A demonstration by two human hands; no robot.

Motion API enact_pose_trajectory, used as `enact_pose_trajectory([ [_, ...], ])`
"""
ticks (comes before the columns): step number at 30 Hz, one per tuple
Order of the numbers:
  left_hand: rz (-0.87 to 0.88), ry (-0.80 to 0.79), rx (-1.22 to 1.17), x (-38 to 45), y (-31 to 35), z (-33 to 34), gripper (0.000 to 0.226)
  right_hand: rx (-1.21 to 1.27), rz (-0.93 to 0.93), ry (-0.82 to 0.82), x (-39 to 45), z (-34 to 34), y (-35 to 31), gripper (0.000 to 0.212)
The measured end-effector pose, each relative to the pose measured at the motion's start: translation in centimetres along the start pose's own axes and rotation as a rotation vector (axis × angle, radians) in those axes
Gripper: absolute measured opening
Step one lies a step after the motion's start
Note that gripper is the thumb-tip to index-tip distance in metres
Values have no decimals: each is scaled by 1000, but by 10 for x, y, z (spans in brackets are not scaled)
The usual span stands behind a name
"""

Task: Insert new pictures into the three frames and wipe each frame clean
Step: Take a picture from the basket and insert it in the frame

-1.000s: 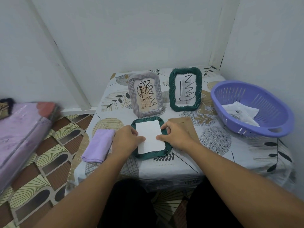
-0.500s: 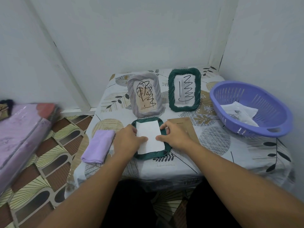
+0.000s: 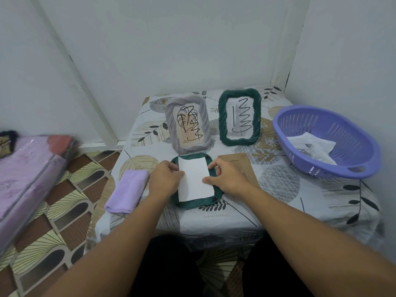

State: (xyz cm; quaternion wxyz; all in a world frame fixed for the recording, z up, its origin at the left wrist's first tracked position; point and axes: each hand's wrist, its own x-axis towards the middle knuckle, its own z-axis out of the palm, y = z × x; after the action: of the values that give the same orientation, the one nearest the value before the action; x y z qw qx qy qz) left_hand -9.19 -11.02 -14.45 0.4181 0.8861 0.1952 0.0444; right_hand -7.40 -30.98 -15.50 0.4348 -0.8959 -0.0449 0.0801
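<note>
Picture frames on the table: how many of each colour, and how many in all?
Green frames: 2, one standing green frame at the back and one flat green frame lying under a white sheet that both hands touch.
Grey frames: 1, the grey frame standing at the back.
Total: 3 frames.

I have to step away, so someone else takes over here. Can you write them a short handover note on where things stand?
Left hand and right hand both press the white sheet into the flat green frame, which lies face down.
The cardboard back lies beside it, right of it.
The grey frame and the other green frame stand behind, scribbled on.
Spare pictures are in the purple basket; the cloth is folded at left.
Left: seat the sheet, refit the back, do the other frames, wipe all.
</note>
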Motion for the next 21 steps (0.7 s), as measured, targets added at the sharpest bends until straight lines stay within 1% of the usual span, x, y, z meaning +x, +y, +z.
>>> enact_pose_trajectory([
  [5, 113, -10, 55, -2, 4, 2, 9, -13, -5, 1, 0, 0, 0, 36],
  [7, 145, -3, 22, -6, 6, 1, 7, -20, -1, -6, 1, 0, 1, 37],
  [10, 131, -5, -106, -11, 8, -3, 6, -5, 19, -21, 0, -1, -1, 39],
  [12, 116, -13, -197, -14, 10, -8, 8, 89, 40, -41, -1, -4, -7, 40],
  [14, 87, -37, -311, -17, 15, -14, 10, 203, 59, -52, -1, -9, -13, 33],
  [16, 54, -60, -396, -19, 21, -19, 9, 246, 40, -24, -2, -15, -18, 28],
  [21, 20, -183, -424, -20, 39, -16, 18, 262, 30, 37, -10, -36, -28, 28],
])
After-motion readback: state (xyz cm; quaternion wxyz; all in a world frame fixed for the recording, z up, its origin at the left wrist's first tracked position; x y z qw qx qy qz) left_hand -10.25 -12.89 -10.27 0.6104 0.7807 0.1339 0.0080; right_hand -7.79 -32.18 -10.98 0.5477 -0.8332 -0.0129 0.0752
